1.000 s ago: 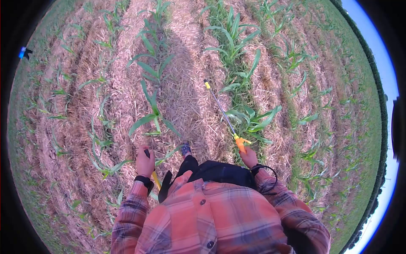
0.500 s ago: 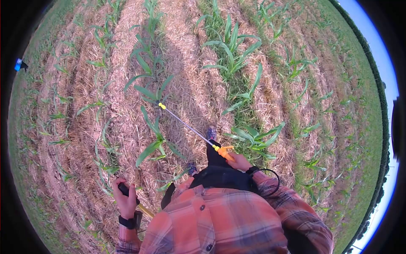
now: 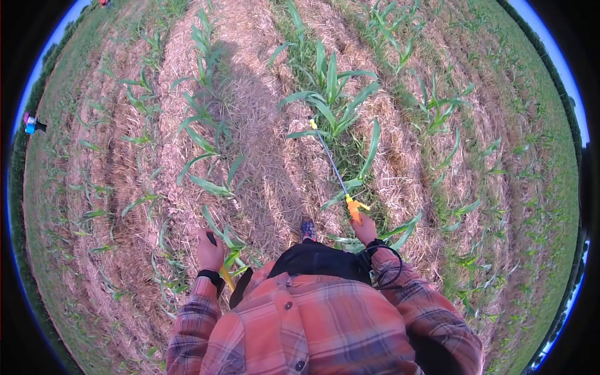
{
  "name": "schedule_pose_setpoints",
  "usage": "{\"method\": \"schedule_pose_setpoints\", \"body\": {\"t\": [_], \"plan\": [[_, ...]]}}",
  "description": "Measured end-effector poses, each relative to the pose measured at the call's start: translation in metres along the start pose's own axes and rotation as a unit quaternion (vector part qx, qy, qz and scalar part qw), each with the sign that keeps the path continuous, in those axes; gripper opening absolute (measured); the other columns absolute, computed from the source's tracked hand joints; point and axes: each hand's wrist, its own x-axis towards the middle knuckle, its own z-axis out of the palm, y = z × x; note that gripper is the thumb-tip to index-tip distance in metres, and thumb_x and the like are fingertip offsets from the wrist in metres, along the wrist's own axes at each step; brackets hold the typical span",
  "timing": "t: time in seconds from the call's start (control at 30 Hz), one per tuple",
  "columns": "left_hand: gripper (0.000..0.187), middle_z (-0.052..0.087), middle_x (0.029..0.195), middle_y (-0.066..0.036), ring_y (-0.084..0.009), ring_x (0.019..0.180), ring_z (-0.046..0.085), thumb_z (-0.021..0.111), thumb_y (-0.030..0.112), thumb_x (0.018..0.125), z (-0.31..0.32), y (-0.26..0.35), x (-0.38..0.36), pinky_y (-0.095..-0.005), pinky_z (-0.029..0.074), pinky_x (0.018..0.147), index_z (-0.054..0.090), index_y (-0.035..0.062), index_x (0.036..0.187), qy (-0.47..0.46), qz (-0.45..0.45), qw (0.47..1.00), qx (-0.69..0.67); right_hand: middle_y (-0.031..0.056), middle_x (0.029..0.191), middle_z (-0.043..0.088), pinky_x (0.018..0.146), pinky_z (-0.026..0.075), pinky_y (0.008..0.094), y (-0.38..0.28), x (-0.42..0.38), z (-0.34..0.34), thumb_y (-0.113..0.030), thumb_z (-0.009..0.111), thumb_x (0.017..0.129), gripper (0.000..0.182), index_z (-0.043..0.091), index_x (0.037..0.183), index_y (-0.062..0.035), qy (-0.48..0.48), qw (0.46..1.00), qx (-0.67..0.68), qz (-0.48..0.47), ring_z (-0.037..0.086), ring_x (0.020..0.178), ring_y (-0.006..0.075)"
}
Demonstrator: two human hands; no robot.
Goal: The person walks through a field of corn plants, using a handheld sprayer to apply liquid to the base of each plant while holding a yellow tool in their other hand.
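My right hand (image 3: 364,229) is closed around the orange handle of a spray wand (image 3: 336,169). The thin shaft points forward and slightly left, and its yellow nozzle (image 3: 313,124) is over the leaves of a young corn plant (image 3: 334,94). On the other side, my left hand (image 3: 210,251) grips the black end of a yellow lever (image 3: 227,277), which runs back beside my body. What the lever joins is hidden. A black cord (image 3: 400,265) loops by my right wrist.
Rows of young corn (image 3: 212,187) run forward, with dry straw (image 3: 256,137) and low green weeds between them. One shoe (image 3: 308,229) shows below me. A person (image 3: 31,123) stands far off at the left edge. Trees line the field's border.
The wand has swung from the left corn row to the right one and now points more forward. My left hand has moved forward and inward with the lever.
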Motion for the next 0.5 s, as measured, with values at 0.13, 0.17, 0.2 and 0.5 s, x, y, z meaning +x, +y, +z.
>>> {"method": "schedule_pose_setpoints", "body": {"t": [0.13,0.17,0.2,0.5], "plan": [[0.023,0.054,0.066,-0.015,-0.035,0.061,0.056,0.053,0.011,0.073,0.011,0.006,0.024,-0.0421,0.043,0.057,0.042,0.0106,0.093,-0.003,-0.019,0.999,0.048,0.018,0.067,0.057,0.057,0.043,0.0386,0.01,0.039,-0.014,-0.023,0.055,0.072,0.025,0.056,0.084,-0.0016,0.038,0.999,-0.021,0.021,0.058,0.064,0.0306],[0.023,0.055,0.067,-0.017,-0.0366,0.063,0.055,0.054,0.012,0.073,0.007,0.004,0.03,-0.0429,0.043,0.057,0.043,0.0097,0.093,-0.005,-0.027,1.0,0.014,0.0179,0.066,0.057,0.057,0.043,0.0388,0.011,0.046,-0.016,-0.023,0.055,0.072,0.024,0.056,0.083,-0.0014,0.064,0.997,-0.032,0.022,0.058,0.063,0.0303],[0.022,0.056,0.069,-0.018,-0.0381,0.065,0.055,0.054,0.012,0.073,0.002,0.005,0.034,-0.0438,0.043,0.057,0.045,0.0088,0.092,-0.005,-0.035,0.999,-0.021,0.0179,0.066,0.057,0.056,0.042,0.0391,0.01,0.054,-0.019,-0.023,0.054,0.072,0.024,0.056,0.082,-0.0012,0.089,0.995,-0.043,0.023,0.057,0.062,0.03],[0.013,0.044,0.052,-0.003,-0.0107,0.043,0.045,0.053,0.003,0.075,-0.135,0.066,0.033,-0.0249,0.034,0.041,0.044,0.0048,0.085,0.1,-0.017,0.984,-0.144,0.0224,0.076,0.057,0.063,0.043,0.0424,-0.023,0.083,-0.019,-0.026,0.056,0.072,0.028,0.055,0.089,-0.0029,-0.014,0.996,-0.065,0.06,0.056,0.075,0.0372]]}}
